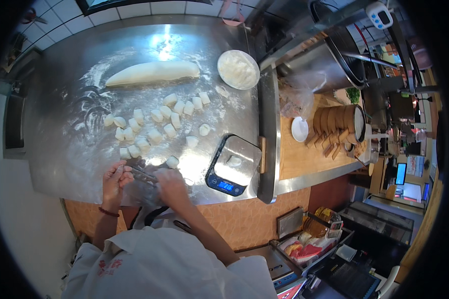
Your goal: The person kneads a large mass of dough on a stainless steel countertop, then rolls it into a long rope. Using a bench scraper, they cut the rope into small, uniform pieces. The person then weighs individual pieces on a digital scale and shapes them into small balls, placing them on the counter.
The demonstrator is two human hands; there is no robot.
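Observation:
At the near edge of the steel table, my left hand point(116, 179) pinches one end of the rim of a thin, see-through plastic bag point(144, 192). My right hand point(174, 188), blurred, grips the other end, so the rim is stretched between them. Several small cut dough pieces point(155, 135) lie scattered on the floured steel beyond my hands. One dough piece point(172, 162) sits just past my right knuckles. A further piece point(234, 161) rests on the digital kitchen scale point(237, 145) to the right, its display lit. Farther back lies a long dough log point(153, 73).
A white bowl of flour point(238, 70) stands at the back right of the steel table point(56, 149). Past a raised metal edge point(268, 130), a wooden board holds a small white dish point(299, 129) and bamboo steamers point(336, 119). A large steel pot point(321, 63) stands behind.

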